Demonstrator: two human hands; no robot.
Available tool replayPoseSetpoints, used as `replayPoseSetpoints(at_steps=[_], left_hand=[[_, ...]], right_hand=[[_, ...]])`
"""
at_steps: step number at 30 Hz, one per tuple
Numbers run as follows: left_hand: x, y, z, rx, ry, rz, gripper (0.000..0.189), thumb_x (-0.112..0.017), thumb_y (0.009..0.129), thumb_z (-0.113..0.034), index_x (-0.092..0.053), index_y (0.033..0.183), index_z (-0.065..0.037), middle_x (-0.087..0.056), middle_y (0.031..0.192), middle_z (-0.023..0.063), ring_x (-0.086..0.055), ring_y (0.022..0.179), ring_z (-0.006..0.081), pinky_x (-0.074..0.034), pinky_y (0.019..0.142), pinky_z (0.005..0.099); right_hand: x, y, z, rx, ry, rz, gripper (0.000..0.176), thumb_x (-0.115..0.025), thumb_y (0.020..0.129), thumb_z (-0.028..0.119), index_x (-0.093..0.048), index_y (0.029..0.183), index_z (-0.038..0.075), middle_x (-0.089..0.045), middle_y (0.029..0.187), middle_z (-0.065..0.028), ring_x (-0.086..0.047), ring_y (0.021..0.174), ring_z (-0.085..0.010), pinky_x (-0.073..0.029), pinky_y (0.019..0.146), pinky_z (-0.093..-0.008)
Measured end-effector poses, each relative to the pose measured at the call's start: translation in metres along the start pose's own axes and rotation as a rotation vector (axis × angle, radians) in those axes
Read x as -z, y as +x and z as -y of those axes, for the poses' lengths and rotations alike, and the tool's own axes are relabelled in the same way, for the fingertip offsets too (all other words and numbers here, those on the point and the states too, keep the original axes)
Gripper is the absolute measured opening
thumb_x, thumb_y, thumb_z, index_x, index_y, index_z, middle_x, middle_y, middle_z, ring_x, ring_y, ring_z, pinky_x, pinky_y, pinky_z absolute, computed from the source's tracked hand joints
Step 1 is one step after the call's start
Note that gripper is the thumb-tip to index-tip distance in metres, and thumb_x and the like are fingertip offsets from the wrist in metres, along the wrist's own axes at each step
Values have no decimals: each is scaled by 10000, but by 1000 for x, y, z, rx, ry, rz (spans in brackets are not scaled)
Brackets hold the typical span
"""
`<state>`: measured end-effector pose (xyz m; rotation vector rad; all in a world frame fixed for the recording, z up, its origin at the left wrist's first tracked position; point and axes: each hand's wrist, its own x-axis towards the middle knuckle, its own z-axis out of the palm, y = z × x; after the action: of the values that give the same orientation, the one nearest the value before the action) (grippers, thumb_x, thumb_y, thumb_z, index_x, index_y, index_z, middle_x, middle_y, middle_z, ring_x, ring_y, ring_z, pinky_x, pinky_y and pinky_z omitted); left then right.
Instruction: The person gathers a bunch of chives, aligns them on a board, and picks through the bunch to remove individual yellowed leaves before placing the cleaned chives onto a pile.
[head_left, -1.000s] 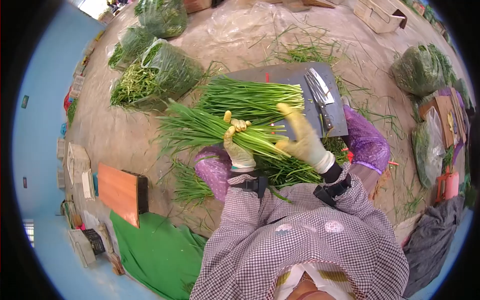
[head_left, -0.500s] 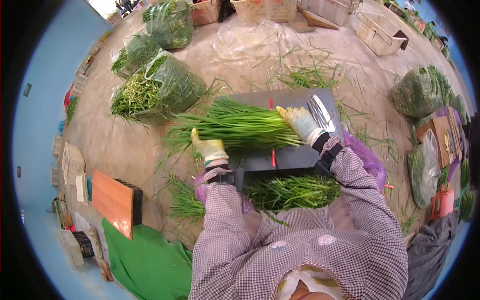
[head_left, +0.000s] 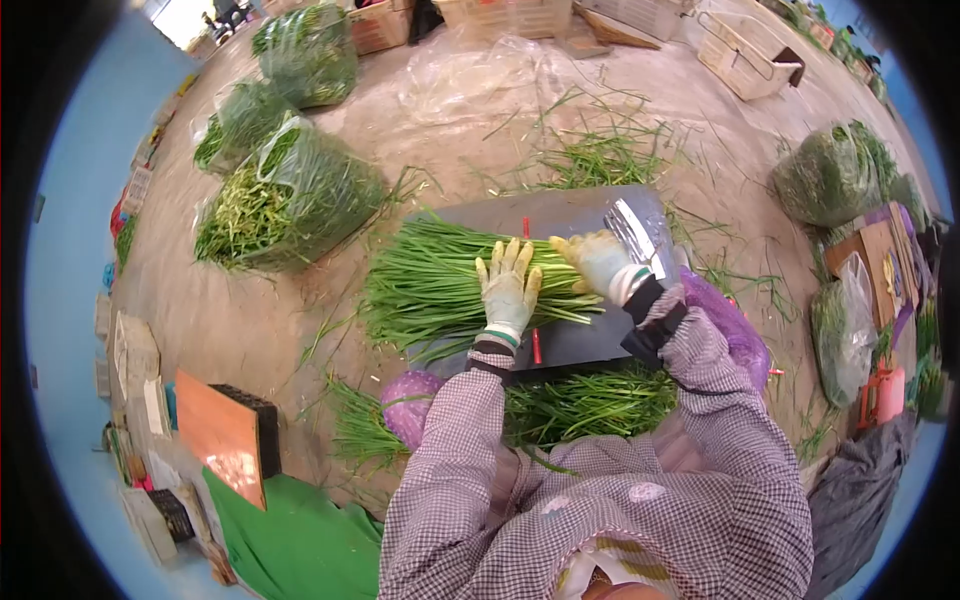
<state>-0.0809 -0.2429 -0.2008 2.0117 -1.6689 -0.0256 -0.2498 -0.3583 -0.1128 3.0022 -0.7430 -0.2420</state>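
A wide bundle of long green stalks (head_left: 430,285) lies across a dark board (head_left: 590,345), leafy ends to the left. My left hand (head_left: 508,290), in a pale glove with yellowed fingertips, rests flat on the bundle with fingers spread. At the pale cut ends on the right, my right hand (head_left: 598,262), gloved too, has its fingers bent against the stalks; whether it grips them is hard to tell. Beneath the bundle a red strip (head_left: 537,346) crosses the board. Shiny metallic strips (head_left: 632,232) lie at the board's upper right, beside my right hand.
Bags of greens stand at upper left (head_left: 300,195) and right (head_left: 830,180). More greens (head_left: 590,400) lie between the board and my body. Loose stalks (head_left: 605,155) litter the floor beyond. An orange panel (head_left: 222,435) is at lower left, a crate (head_left: 740,55) at upper right.
My left hand has moved right, from the bundle's lower left edge onto its top, fingers now spread. The bundle lies flatter and wider on the board. My right hand stays near the cut ends.
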Motion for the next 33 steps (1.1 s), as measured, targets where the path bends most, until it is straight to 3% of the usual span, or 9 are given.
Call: replayPoseSetpoints(at_steps=[1, 7, 12, 13, 17, 22, 26, 27, 33], left_hand=[[-1, -1, -2, -4, 18, -11, 513, -557, 974, -369, -514, 1442, -164, -443, 1526, 86, -319, 1457, 323, -133, 1207, 586], [-6, 0, -5, 14, 78, -20, 547, -570, 961, -373, -494, 1455, -152, -442, 1520, 89, -337, 1440, 321, -134, 1207, 581], [-7, -3, -12, 75, 100, -26, 649, -576, 951, -347, -388, 1505, -68, -428, 1527, 122, -326, 1449, 321, -123, 1212, 567], [-4, -3, -7, 87, -58, -70, 649, -573, 948, -329, -382, 1505, -57, -437, 1521, 128, -332, 1447, 322, -129, 1212, 563], [9, 1, 13, 46, -425, -228, 575, -555, 938, -248, -442, 1466, -49, -487, 1487, 144, -399, 1413, 331, -166, 1204, 561], [-1, 26, 17, -25, 138, 17, 410, -515, 968, -273, -603, 1349, -152, -538, 1456, 60, -468, 1368, 307, -204, 1190, 559], [-17, 29, 28, 23, 141, 105, 353, -476, 1000, -318, -682, 1242, -165, -643, 1326, 10, -518, 1311, 262, -265, 1162, 545], [-13, 31, 26, 39, 135, 126, 344, -475, 1001, -320, -693, 1220, -168, -655, 1304, 10, -530, 1294, 259, -277, 1154, 547], [-10, 40, 26, 76, 227, 206, 334, -490, 993, -365, -735, 1091, -161, -735, 1027, 78, -657, 1034, 288, -362, 1081, 535]], right_hand=[[12, -10, -15, -60, 130, 85, 768, -783, 781, 461, -512, 1409, 111, -677, 1197, -136, -651, 1111, -306, -511, 912, -440], [15, -12, -29, -441, 548, -539, 571, -636, 914, 475, -609, 1317, 72, -666, 1228, -148, -637, 1113, -343, -495, 954, -443], [-47, 57, 44, -456, 181, -654, 515, -534, 968, 484, -638, 1276, 84, -649, 1272, -147, -618, 1163, -305, -467, 999, -429], [-55, 65, 51, -453, 61, -820, 397, -532, 972, 427, -695, 1109, 92, -691, 1140, -135, -652, 1052, -293, -485, 925, -436], [-86, 50, 60, -389, 273, -528, 273, -534, 959, 308, -651, 802, 117, -673, 820, -88, -651, 830, -295, -474, 795, -450], [-90, 46, 54, -292, 355, -452, 390, -566, 942, 434, -652, 1116, 96, -682, 1013, -123, -637, 986, -302, -454, 919, -453], [-41, 6, 54, -15, 235, -433, 956, -643, 809, 665, -362, 1529, 102, -496, 1462, -165, -439, 1380, -321, -316, 1138, -521], [-35, -7, 55, 4, 214, -157, 1204, -684, 701, 747, -171, 1604, 138, -275, 1620, -147, -227, 1511, -315, -202, 1192, -572], [-41, 11, 29, -43, 67, -60, 1132, -813, 709, 513, -201, 1588, 147, -463, 1458, -159, -435, 1371, -329, -332, 1125, -521]])
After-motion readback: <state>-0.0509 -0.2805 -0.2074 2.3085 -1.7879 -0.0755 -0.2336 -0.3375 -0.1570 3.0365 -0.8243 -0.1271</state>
